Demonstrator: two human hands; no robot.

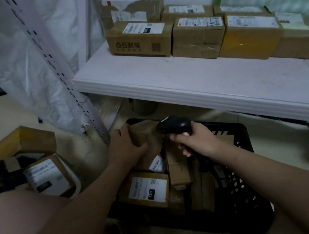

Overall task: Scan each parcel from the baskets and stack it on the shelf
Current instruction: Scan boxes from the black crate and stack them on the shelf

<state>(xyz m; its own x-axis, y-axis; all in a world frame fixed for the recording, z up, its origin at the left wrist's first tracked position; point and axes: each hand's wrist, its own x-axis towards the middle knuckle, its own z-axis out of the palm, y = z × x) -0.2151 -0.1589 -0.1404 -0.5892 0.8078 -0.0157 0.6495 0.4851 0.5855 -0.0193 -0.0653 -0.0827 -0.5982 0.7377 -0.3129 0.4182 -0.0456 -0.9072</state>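
Over the black basket (240, 146) below the white shelf (194, 84), my left grip (128, 146) clasps a brown parcel (144, 130) standing in the basket's far corner, while my right grip (194, 140), just to its right, is clenched round a black scanner (174, 126) pointed at the parcel.

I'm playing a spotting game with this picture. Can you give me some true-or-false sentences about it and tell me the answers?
1. The right hand holds a black scanner. True.
2. The left hand holds nothing. False: it grips a brown parcel in the basket.
3. The basket is black. True.
4. The shelf has no boxes on it. False: a row of cardboard boxes stands on it.
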